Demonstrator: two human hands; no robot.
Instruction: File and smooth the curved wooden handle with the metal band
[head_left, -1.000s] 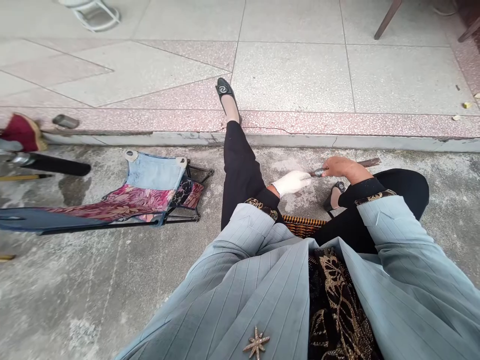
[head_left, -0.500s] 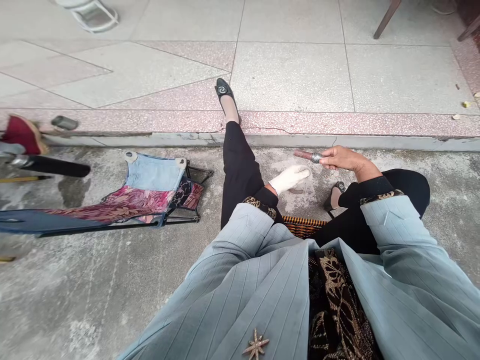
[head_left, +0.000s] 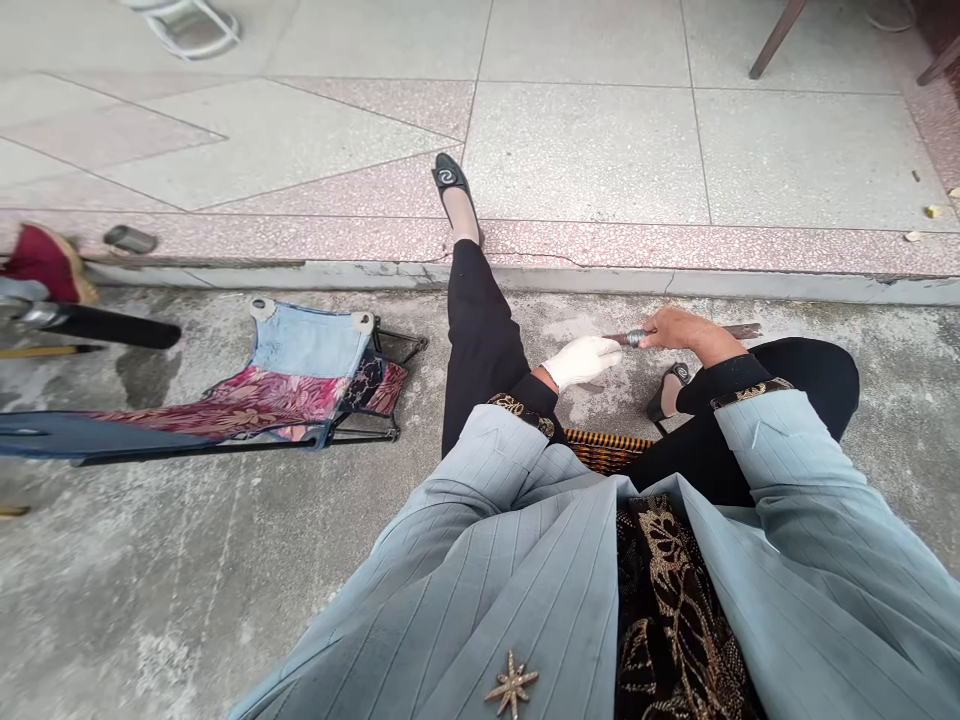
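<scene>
My right hand is bare and closed around a brown stick with silvery wire wound about it. One end of the stick shows beyond the wrist; the other points left. My left hand, in a white glove, has its fingers closed at that left end, just short of the wire. The glove hides the tip. Below the glove shows a small brown piece; whether the left hand also holds it I cannot tell. Both hands are low between my knees, over the concrete.
A woven seat is under me. To the left stands a folding chair with patterned cloth; beyond it are a red shoe, a black tube and a small grey cylinder. A raised tiled step runs ahead, one foot on it.
My right hand has lowered and turned the stick, so its far end now shows past the wrist. The left hand's fingers have come up to the stick's left end, which was free before.
</scene>
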